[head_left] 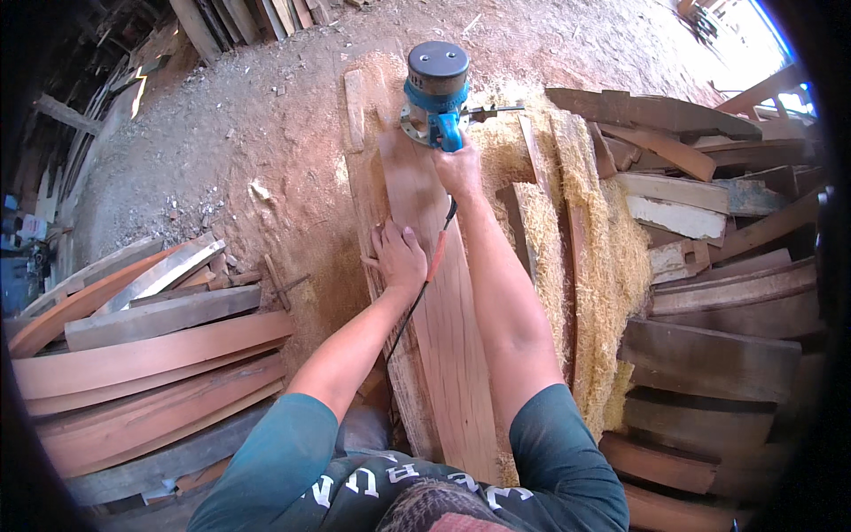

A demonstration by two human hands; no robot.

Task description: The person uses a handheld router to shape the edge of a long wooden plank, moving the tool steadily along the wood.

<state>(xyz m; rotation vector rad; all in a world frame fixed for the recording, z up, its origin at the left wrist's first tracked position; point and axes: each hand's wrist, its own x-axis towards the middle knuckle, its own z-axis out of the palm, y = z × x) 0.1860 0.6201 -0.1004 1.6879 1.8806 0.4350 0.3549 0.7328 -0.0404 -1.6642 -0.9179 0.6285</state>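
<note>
The right hand (pixel 456 168) is wrapped around the blue handle of a router (pixel 437 96), arm stretched towards twelve o'clock. The left hand (pixel 399 257) holds nothing; it lies palm down with fingers a little spread, nearer the body and at about seven o'clock from the right, across the left edge of a reddish-brown plank (pixel 452 355).

That plank runs lengthwise from six o'clock at the person's body to roughly half past eleven, and the router stands at its far end, just beyond the right hand. The right arm is much the nearer to the tool. How the base sits on the plank's end is hard to judge, since the body and hand hide the contact. A metal rod (pixel 496 111) sticks out from the router towards three o'clock, and a black cord (pixel 417 304) trails from near the right wrist towards seven, close by the left wrist.

Along the plank's left edge lies a dusty timber (pixel 409 381); on its right, curly shavings (pixel 616 239) heap up from one to four o'clock. Further out, stacked boards (pixel 151 355) bound the space at eight to nine, and a bigger lumber pile (pixel 709 355) at two to four. Dusty ground (pixel 257 133) stretches from ten to one.
</note>
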